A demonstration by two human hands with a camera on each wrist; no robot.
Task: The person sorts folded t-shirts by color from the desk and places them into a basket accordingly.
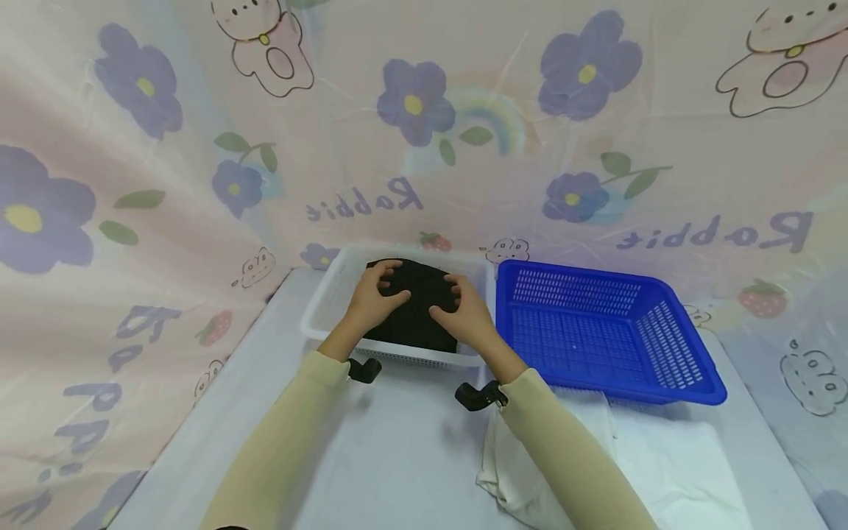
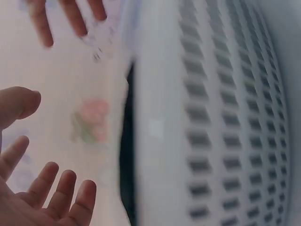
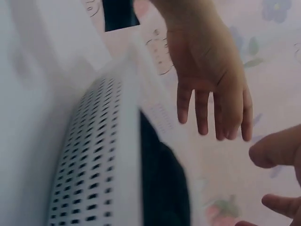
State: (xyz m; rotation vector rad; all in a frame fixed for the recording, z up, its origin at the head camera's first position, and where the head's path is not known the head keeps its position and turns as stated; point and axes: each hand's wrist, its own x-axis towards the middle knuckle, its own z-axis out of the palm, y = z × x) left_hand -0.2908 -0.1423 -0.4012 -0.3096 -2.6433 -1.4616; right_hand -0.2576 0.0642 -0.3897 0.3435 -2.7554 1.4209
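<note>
A black cloth [image 1: 424, 305], seemingly fabric, lies in a white perforated basket [image 1: 311, 324]. My left hand [image 1: 374, 300] is over the cloth's left part, fingers spread and slightly bent. Facing it, my right hand [image 1: 469, 313] is over the right part with thumb and fingers apart. Neither hand holds anything. In the left wrist view, the left hand [image 2: 54, 202] is raised above the basket rim, away from the dark cloth edge [image 2: 127, 160]. The right wrist view shows the right hand [image 3: 282, 150] partly cut off, and the left hand [image 3: 211, 80] with fingers pointing down.
A blue perforated basket [image 1: 576, 346] stands right of the white one. In front of it, white folded cloth [image 1: 676, 464] lies on the white table [image 1: 397, 449], partly under the right forearm. A patterned curtain [image 1: 464, 177] hangs behind and at the sides.
</note>
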